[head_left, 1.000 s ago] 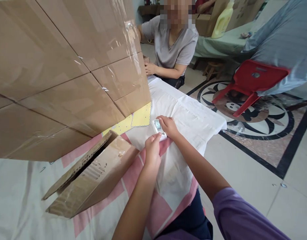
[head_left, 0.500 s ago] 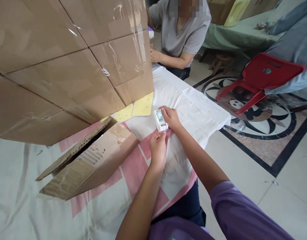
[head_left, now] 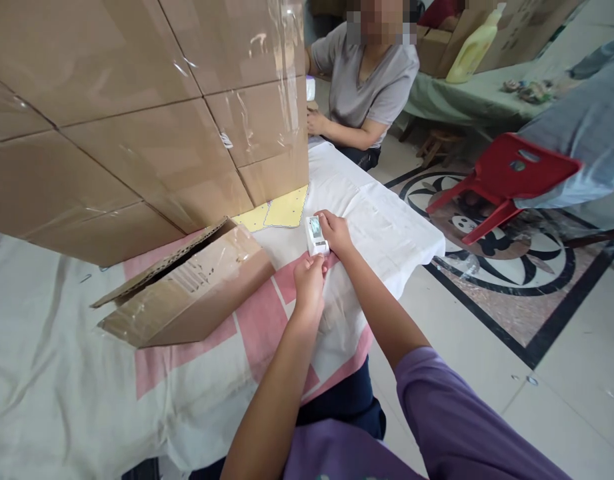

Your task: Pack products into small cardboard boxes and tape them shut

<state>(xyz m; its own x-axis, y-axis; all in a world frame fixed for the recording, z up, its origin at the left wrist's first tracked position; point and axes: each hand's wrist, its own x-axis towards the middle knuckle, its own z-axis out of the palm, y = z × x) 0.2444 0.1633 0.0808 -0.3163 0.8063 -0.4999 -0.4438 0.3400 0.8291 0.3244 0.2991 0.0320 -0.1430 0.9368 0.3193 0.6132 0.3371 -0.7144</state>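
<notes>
Gripping a small white box (head_left: 316, 237) at the right side with the right hand (head_left: 337, 233), with fingers closed down to the width of it. Curling the fingers of the left hand (head_left: 309, 275) nearly shut at the near end; cannot tell whether gripping there too. Holding the box over a white cloth (head_left: 374, 217), near some yellow paper (head_left: 288, 208), to the right of an open carton (head_left: 204, 287) and stacked cardboard boxes (head_left: 131, 157).

We note one small white box (head_left: 317, 245), oblong, with a glossy pale-green window on its upper face and a small dark patch nearer us. We find it held along its right side by our right hand (head_left: 335, 231), long axis pointing away.
</notes>
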